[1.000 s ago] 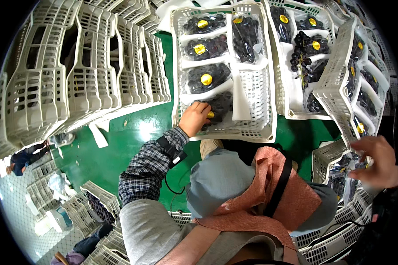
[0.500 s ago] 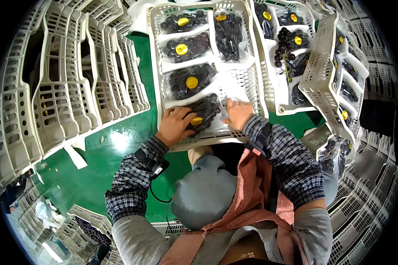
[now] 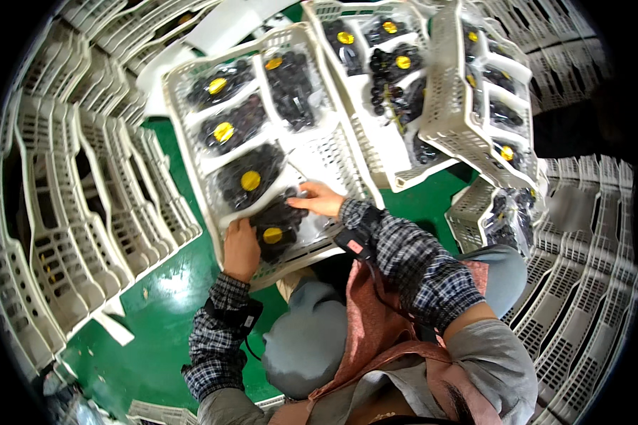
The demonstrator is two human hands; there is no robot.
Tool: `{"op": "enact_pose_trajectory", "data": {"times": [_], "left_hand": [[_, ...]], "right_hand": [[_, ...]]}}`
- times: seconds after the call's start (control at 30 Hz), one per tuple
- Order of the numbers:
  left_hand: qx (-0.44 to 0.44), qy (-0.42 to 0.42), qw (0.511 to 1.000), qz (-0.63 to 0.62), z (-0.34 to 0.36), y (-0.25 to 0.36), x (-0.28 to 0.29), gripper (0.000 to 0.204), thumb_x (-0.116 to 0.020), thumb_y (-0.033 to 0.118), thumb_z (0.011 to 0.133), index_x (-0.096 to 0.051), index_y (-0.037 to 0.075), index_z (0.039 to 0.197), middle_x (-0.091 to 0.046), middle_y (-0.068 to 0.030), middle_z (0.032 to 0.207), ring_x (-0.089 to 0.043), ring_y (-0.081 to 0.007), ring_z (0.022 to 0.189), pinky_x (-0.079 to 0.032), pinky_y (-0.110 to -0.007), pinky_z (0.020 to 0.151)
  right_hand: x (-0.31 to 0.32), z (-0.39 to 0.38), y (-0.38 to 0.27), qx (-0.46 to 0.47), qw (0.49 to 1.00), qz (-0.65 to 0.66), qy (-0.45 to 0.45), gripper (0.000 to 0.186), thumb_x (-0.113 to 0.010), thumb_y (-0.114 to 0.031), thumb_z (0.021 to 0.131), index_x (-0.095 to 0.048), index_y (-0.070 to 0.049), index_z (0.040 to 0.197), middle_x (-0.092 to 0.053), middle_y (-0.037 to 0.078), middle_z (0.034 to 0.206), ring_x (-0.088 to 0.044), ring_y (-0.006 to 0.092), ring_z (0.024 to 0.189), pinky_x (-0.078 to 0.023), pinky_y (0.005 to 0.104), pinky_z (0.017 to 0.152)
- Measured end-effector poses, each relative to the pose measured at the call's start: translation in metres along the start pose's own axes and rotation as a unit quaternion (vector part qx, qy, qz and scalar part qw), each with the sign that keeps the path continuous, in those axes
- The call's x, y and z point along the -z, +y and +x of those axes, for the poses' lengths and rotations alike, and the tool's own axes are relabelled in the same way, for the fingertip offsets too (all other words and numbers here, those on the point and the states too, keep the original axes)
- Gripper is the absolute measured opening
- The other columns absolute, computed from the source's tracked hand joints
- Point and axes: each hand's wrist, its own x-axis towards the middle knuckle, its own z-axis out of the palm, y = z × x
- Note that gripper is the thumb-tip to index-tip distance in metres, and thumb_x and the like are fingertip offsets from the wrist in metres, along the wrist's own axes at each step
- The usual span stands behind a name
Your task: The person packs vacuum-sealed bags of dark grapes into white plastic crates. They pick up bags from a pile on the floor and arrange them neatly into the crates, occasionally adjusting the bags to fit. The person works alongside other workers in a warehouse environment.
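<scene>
My left hand (image 3: 239, 248) has its fingers curled over the left side of a bagged bunch of dark grapes with a round yellow label (image 3: 276, 235), at the near end of the middle white crate (image 3: 188, 157). My right hand (image 3: 317, 200) grips that bag's upper right end, beside the white divider. Three similar bags in the crate show above, including one directly above (image 3: 237, 180) and an upright one (image 3: 290, 88) at the back right. White lining and bare crate mesh show to the right of my right hand.
Right of the middle crate are crates of bagged grapes (image 3: 365, 142), one tilted (image 3: 450, 124), and a lower crate (image 3: 468, 219). Stacked white crates stand at left (image 3: 113, 212) and right (image 3: 574, 241). Green floor (image 3: 135, 368) shows between, with white scraps.
My right hand came in from the far right to the near bag and moved further onto it. My left hand shifted to the bag's left side. The view has turned, tilting the crates.
</scene>
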Motion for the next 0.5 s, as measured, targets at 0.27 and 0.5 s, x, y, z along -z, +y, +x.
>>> {"op": "enact_pose_trajectory", "data": {"times": [0.27,0.5], "left_hand": [[0.011,-0.062,0.985,-0.161,0.010,-0.010,0.022,0.022,-0.065,0.009,0.072,-0.062,-0.004,0.090,-0.059,-0.0182,0.076,-0.059,-0.0331,0.069,-0.047,-0.038,0.064],[0.016,-0.055,0.993,-0.107,0.014,-0.018,0.011,0.018,-0.066,0.009,0.072,-0.061,-0.001,0.086,-0.060,-0.0169,0.074,-0.058,-0.0346,0.070,-0.045,-0.042,0.063]], "right_hand": [[-0.001,-0.002,0.014,0.085,0.994,0.050,-0.045,0.045,-0.066,-0.034,0.082,-0.049,-0.003,0.108,-0.052,0.002,0.072,-0.048,0.0078,0.059,-0.048,0.0265,0.050],[-0.009,-0.002,0.017,0.125,0.988,0.088,-0.009,0.033,-0.070,-0.026,0.079,-0.047,-0.003,0.075,-0.049,0.002,0.060,-0.047,0.0087,0.051,-0.039,0.0273,0.041]]}}
